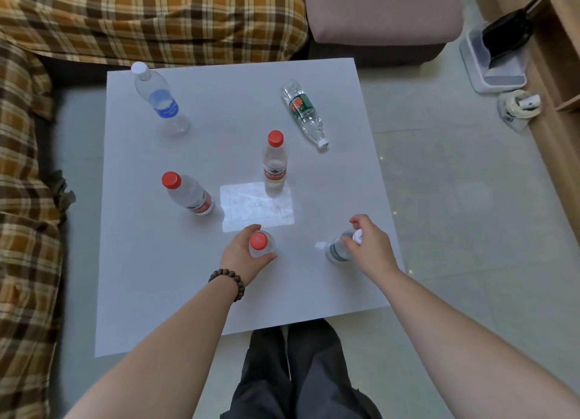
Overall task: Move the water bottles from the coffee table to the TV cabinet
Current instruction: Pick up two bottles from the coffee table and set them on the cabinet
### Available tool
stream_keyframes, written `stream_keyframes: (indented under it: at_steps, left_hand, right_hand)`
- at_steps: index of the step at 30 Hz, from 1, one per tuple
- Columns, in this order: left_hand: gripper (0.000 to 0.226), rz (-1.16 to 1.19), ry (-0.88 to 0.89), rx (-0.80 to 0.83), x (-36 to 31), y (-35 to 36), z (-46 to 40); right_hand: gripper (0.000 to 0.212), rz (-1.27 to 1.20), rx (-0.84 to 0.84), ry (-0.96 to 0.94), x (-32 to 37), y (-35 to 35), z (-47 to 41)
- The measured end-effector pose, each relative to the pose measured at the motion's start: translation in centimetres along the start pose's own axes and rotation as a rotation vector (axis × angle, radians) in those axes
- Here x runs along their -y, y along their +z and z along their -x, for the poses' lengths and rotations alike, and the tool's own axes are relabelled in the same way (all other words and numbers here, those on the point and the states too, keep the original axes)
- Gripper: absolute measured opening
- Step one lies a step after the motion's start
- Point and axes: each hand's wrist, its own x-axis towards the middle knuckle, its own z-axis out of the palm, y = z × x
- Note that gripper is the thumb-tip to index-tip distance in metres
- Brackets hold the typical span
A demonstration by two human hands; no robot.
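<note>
Several clear water bottles stand or lie on the white coffee table (pixel 150 293). My left hand (pixel 240 250) is wrapped around an upright red-capped bottle (pixel 260 243) near the front. My right hand (pixel 372 246) grips a white-capped bottle (pixel 337 249) near the table's right edge. Two more red-capped bottles stand free, one at the left (pixel 188 194) and one in the middle (pixel 275 164). A blue-labelled bottle (pixel 158 100) stands at the back left. A green-labelled bottle (pixel 304 114) lies on its side at the back right.
A plaid-covered sofa (pixel 150 16) wraps the table's far and left sides. A pink cushioned seat (pixel 383 10) sits at the back right. A wooden cabinet (pixel 561 57) runs along the right, with a white box (pixel 492 60) and small clutter (pixel 519 106) on the tiled floor beside it.
</note>
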Motion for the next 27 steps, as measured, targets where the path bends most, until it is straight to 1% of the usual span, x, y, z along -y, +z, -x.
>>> stream_keyframes:
  at_steps: [4,7,9,11,14,17,20,24,27]
  left_hand:
    - [0.063,0.057,0.034,-0.042,-1.8,-1.2,1.1]
    - [0.062,0.064,0.092,-0.077,-3.4,-2.4,2.5]
    - [0.058,0.047,0.145,-0.086,-4.9,-2.9,3.5]
    - [0.049,0.036,0.206,-0.084,-6.6,-3.0,4.4]
    - [0.044,0.005,0.305,-0.032,-9.9,-2.1,5.5]
    - [0.051,-0.048,0.403,0.036,-13.4,0.3,5.9]
    - [0.050,-0.096,0.506,0.115,-17.1,4.0,6.6]
    - [0.052,-0.184,0.633,0.227,-22.0,10.2,8.8]
    - [0.051,-0.230,0.714,0.315,-25.1,15.7,11.0]
  right_hand:
    - [0.032,-0.050,-0.023,-0.017,0.6,-1.0,0.9]
    - [0.032,-0.100,-0.054,-0.035,1.3,-2.7,2.1]
    - [0.031,-0.133,-0.103,-0.050,1.7,-4.3,3.2]
    - [0.030,-0.172,-0.155,-0.056,1.8,-6.2,4.4]
    - [0.029,-0.238,-0.246,-0.046,1.0,-9.0,6.3]
    - [0.028,-0.266,-0.372,-0.003,-1.2,-11.7,8.4]
    - [0.025,-0.306,-0.504,0.070,-4.2,-14.5,11.1]
    - [0.021,-0.388,-0.652,0.176,-9.3,-18.0,15.1]
    - [0.019,-0.449,-0.733,0.255,-13.8,-20.7,18.0]
